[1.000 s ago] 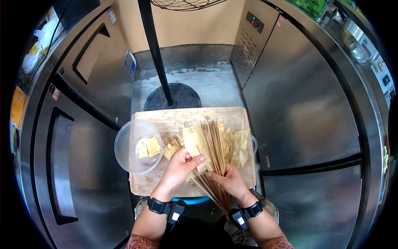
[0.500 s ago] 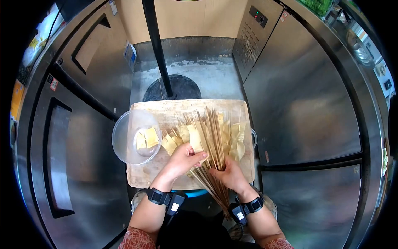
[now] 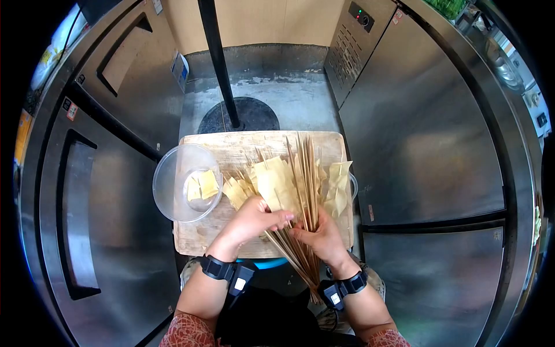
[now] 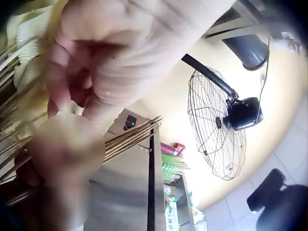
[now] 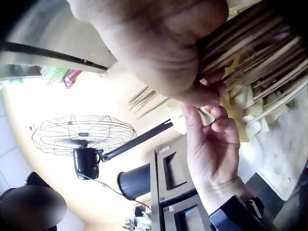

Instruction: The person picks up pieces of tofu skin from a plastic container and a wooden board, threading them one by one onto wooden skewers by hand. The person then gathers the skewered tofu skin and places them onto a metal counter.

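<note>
Pinched at its lower edge between thumb and fingers, a pale yellow tofu sheet [image 3: 273, 180] stands up from my left hand [image 3: 254, 222]. My right hand [image 3: 325, 238] grips a thick bundle of bamboo skewers [image 3: 307, 165], their far ends fanning upward and their other ends reaching toward my lap. In the right wrist view, the left hand [image 5: 211, 149] meets the right fingertips close beside the bundle. Behind the hands, more skewered tofu sheets [image 3: 338, 188] lie on a wooden board [image 3: 199, 238]. The held sheet hides part of that pile.
A clear round plastic bowl [image 3: 163, 194] with a few yellow pieces [image 3: 202, 185] sits at the board's left edge. Steel cabinets [image 3: 428, 150] flank both sides. Beyond the board stands a black pole on a round base [image 3: 248, 115], carrying a fan [image 4: 216, 122].
The sheet in my left hand turned edge-on half a second ago and now faces broadly upward again. My right hand keeps its grip on the skewers. The head view has tilted slightly.
</note>
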